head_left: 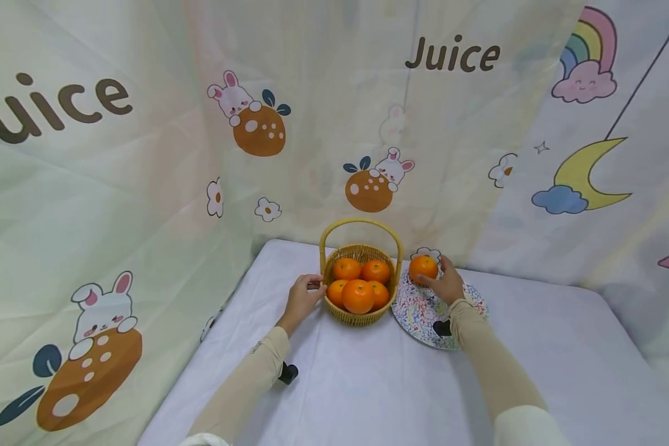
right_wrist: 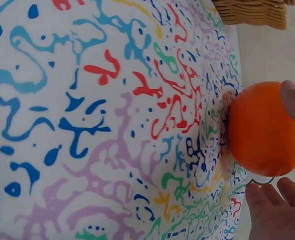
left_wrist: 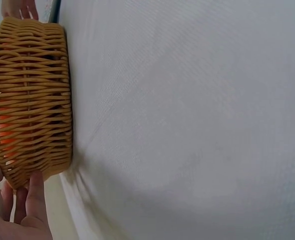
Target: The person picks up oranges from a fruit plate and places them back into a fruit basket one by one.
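A yellow wicker basket with a tall hoop handle stands near the back of the table, several oranges heaped in it. My left hand holds the basket's left side, thumb at the rim and fingers against the weave, as the left wrist view shows. To the right lies a round plate with a multicoloured squiggle pattern. Over its far left part, my right hand grips a single orange. Its thumb lies on the fruit and the fingertips are at its side in the right wrist view.
A white cloth covers the table. Printed curtains with rabbits and lettering hang close behind and along the left side. The basket's handle arches above the oranges, and its right side stands close beside the plate.
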{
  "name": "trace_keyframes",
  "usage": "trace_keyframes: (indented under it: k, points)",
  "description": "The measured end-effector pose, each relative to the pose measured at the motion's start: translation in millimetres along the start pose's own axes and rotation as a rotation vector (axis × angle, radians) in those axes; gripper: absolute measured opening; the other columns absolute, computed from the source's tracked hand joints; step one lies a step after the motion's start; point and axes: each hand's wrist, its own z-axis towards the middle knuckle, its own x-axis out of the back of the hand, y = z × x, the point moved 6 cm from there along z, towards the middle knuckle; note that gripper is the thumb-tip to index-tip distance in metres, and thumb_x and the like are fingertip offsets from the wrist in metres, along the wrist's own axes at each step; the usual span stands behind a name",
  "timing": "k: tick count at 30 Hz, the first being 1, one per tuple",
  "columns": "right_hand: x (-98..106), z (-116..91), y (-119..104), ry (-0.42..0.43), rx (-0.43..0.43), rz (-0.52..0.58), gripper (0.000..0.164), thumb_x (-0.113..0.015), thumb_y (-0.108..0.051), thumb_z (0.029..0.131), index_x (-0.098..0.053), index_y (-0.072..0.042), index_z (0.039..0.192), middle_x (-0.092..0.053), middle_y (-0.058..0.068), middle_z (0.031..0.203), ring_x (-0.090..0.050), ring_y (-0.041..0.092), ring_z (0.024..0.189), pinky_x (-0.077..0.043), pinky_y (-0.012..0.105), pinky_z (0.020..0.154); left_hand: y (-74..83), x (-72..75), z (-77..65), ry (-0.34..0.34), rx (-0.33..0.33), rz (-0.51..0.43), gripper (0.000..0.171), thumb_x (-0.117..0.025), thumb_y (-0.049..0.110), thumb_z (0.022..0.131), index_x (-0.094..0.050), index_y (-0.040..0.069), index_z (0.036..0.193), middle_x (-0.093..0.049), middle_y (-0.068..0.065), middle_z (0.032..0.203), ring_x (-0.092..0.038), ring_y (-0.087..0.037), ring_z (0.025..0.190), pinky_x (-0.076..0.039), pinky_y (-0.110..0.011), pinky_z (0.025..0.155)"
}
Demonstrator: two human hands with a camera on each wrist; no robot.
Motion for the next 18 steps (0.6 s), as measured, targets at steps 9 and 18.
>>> trace_keyframes:
  k: [9, 18]
  points:
    - [-4.7, 3.7, 6.6, 0.001, 0.0, -0.008, 0.099, -0.075, -0.033, 0.087, -0.011, 0.001, 0.154, -0.025, 0.029, 0.153, -0.031, 0.049, 0.135, -0.028, 0.061, 0.11, 4.0, -4.2, 2.2, -0.016, -0.014, -0.001, 0.025, -0.072, 0.009, 0.089, -0.066, -0.002, 0.111, -0.059, -0.011, 0.106, -0.065, -0.025, 0.095, -0.054, -0.034, 0.088]
    - [-20.1, 8.9, 11.2, -0.017, 0.046, 0.031, 0.093, -0.074, -0.033, 0.087, -0.017, 0.001, 0.153, -0.034, 0.029, 0.148, -0.04, 0.047, 0.128, -0.033, 0.061, 0.107, 0.0, 4.3, -2.1, -0.011, 0.0, -0.01, 0.027, -0.072, 0.011, 0.089, -0.066, -0.003, 0.112, -0.059, -0.012, 0.107, -0.064, -0.026, 0.097, -0.053, -0.041, 0.09]
